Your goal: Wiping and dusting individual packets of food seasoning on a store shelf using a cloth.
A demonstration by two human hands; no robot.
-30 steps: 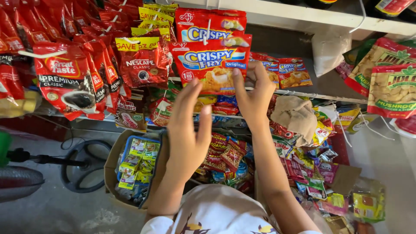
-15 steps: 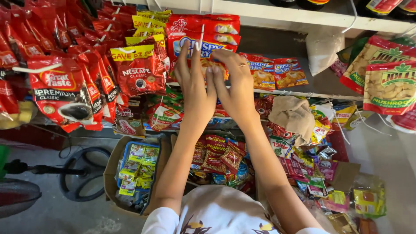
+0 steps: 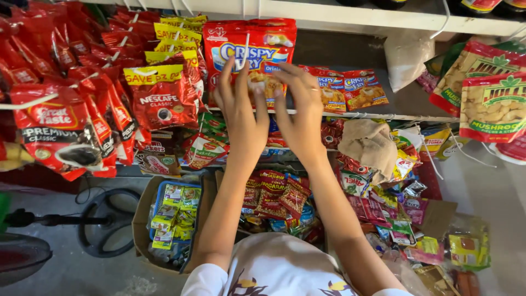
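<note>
Item: red breading-mix packet strip (image 3: 249, 46), hanging from a white hook (image 3: 245, 52) under the white shelf edge (image 3: 383, 23), directly above and behind our raised fingers. We judge it light, thin and crinkly, limp in the film, slightly slick, with loose powder inside; not fragile, though the seams between packets would tear if yanked. Best hold, in our judgement: the flat upper seal just beside the hook, or the packet edges, pinched between thumb and fingertips.

Left hand (image 3: 241, 107): arm stretched up and forward, palm toward the packets, fingers extended and touching the strip's face close to the hook. Grip not closed; we see no pinch.

Right hand (image 3: 298, 112): raised alongside, just beside the left, fingers curled onto a lower packet (image 3: 263, 82) of the strip. Whether thumb and fingers actually clamp it, we cannot tell; the hand hides the contact.

Surroundings, relative to the grip: red coffee sachet strips (image 3: 159, 98) to the left; nut snack bags (image 3: 493, 104) well to the right; cardboard box (image 3: 170, 219) of small sachets below the left elbow.
</note>
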